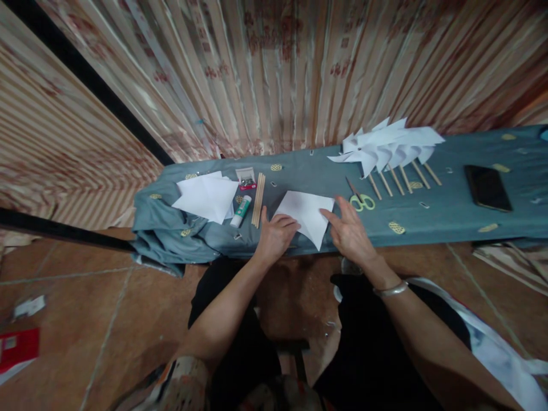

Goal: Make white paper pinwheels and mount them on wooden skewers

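A white sheet of paper [305, 212] lies in front of me near the table's front edge, one corner pointing down toward me. My left hand [277, 233] grips its lower left side, fingers bent and pressed onto it. At the right corner, my right hand [351, 231] holds the paper between thumb and forefinger. Just beyond my right hand are scissors [362, 201] with pale green handles. To the left of my left hand lie several thin wooden sticks [258, 200], a glue stick [241, 212] and a small open box of pins [247, 179].
More white paper sheets [206, 197] are piled at the left. Several paper pinwheels [391, 145] on sticks overlap at the back right. A black phone [488, 187] lies farther right. A blue-green patterned cloth [432, 220] covers the narrow table, with a striped curtain [274, 74] behind.
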Demonstrator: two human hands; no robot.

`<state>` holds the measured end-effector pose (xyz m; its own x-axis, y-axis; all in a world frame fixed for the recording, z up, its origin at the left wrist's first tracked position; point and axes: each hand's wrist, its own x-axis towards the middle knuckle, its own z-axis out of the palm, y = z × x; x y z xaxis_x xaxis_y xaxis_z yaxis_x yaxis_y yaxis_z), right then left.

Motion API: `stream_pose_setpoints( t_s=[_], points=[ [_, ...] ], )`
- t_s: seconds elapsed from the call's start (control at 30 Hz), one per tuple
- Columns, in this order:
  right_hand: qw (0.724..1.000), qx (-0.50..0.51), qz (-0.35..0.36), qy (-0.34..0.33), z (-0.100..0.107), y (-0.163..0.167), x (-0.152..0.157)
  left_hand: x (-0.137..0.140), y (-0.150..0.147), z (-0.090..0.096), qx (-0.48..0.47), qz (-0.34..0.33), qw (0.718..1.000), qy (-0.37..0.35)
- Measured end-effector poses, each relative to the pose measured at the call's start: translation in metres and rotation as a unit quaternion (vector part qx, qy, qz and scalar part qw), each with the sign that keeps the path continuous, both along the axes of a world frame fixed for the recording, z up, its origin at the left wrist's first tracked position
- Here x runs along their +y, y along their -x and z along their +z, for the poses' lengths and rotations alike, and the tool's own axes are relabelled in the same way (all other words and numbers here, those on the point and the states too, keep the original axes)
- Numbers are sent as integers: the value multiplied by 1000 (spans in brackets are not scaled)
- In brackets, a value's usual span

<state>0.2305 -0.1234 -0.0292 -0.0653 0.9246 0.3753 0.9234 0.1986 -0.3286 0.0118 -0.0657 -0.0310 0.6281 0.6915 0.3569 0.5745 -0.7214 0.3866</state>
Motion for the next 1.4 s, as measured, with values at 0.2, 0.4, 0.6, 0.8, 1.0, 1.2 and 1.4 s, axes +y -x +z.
stream_pose_setpoints(
  t_s=[0.2, 0.4, 0.6, 0.8, 1.0, 1.2, 1.4],
  points=[
    [994, -86, 68, -11, 1, -2, -5, 0, 10, -9, -5, -24, 999, 43],
    [996, -19, 75, 31, -6, -14, -5, -1, 21, -12, -11, -30, 997, 70],
    [971, 194, 69, 124, -5, -15, 4, -2, 25, -7, -40, -8, 996, 78],
    [961, 232, 3, 149, -4, -10, 18, 5, 20, -14, -63, 56, 992, 92],
    [962, 236, -54, 129, -8, -4, 31, 9, 17, -9, -92, 72, 990, 74],
    [964, 212, -94, 131, -5, 3, 38, -12, 3, 0, 58, -34, 995, -76],
    [968, 182, -125, 120, -5, 5, 42, -24, -8, -8, 154, -50, 986, -42]
  ],
)
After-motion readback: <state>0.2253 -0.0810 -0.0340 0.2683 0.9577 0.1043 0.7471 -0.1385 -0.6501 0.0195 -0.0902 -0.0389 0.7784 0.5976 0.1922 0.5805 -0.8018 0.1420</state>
